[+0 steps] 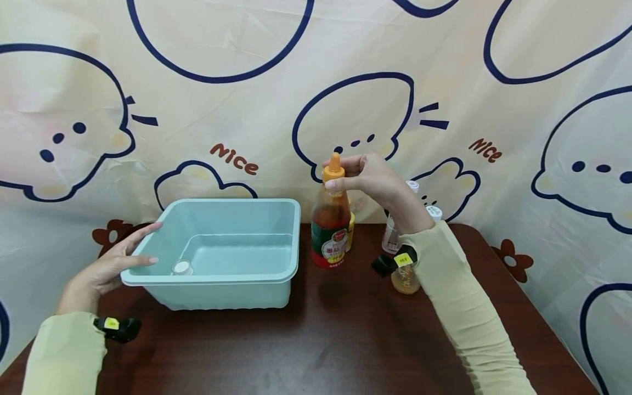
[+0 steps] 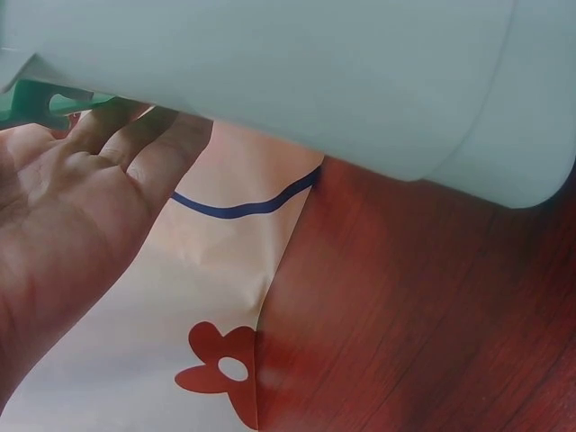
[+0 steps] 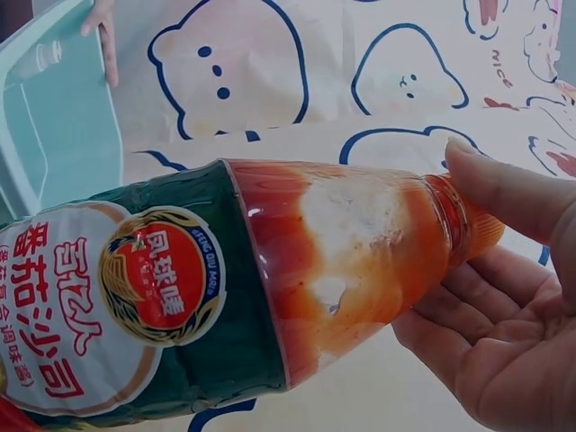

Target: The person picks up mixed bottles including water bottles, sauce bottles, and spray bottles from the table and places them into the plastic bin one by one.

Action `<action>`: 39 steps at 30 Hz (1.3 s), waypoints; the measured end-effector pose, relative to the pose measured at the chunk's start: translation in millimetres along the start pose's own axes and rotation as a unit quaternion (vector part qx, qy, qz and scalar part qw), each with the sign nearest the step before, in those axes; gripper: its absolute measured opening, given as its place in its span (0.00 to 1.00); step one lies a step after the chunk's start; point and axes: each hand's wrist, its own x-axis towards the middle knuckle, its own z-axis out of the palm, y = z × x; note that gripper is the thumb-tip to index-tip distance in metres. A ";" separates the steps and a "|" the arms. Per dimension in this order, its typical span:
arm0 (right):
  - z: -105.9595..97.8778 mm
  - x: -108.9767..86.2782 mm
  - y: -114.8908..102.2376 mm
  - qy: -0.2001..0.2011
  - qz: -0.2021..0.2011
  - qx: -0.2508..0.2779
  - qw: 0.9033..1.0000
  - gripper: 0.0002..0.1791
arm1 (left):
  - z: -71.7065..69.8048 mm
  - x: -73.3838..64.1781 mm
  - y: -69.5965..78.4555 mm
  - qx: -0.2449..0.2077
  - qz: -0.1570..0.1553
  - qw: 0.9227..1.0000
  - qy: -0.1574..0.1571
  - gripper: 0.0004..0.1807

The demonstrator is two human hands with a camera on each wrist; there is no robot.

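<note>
My left hand (image 1: pixel 109 267) holds the left rim of a pale green plastic bin (image 1: pixel 212 296), its thumb and a finger reaching over the edge. In the left wrist view the other fingers (image 2: pixel 148 157) tuck up under the rim. My right hand (image 1: pixel 372 178) pinches a ketchup bottle (image 1: pixel 329 219) at its orange nozzle cap, thumb on the near side. The bottle stands upright just right of the bin, red sauce inside and a green label facing me. Inside the bin's left front corner is a small clear container with a white cap (image 1: pixel 182 267).
Behind the ketchup bottle shows part of a yellow container (image 1: pixel 351 233). Several bottles stand by my right forearm, among them a white-labelled bottle (image 1: pixel 390 238) and a jar with brownish contents (image 1: pixel 406 282), partly hidden. A patterned cloth (image 1: pixel 266 120) hangs behind the brown table (image 1: pixel 316 351).
</note>
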 end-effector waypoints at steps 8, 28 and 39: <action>-2.0 4.1 -12.1 0.004 -0.011 -0.002 1.000 0.22 | 0.4 -0.8 0.4 -0.009 0.000 1.000 -0.003 0.39; 0.1 11.4 -32.5 0.019 -0.006 -0.008 1.000 0.22 | 1.5 -2.3 1.3 -0.001 0.003 1.000 -0.004 0.38; 4.8 17.4 -42.8 0.010 -0.028 -0.002 1.000 0.22 | 1.5 -1.8 1.5 -0.008 0.005 1.000 -0.009 0.39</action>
